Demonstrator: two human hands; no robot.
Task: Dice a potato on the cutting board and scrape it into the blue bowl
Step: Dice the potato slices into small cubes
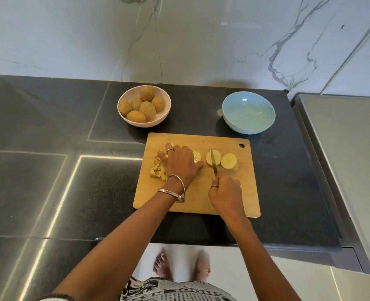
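The knife (213, 162) is gripped by the right hand (224, 191); potato slices (228, 161) lie on the cutting board (223, 205), diced pieces (158, 170) under the flat, spread left hand (180, 164). Wet, firm slices are judged slippery, best pinned from above

bright, even daylight fills the scene. the dark countertop (49, 170) throws back sharp glare along its seams at lower left, and the marble wall (179, 40) shows a soft sheen. shadows under the bowls are short and faint. wide-angle distortion bends the straight edges toward the frame borders; focus is slightly soft throughout.
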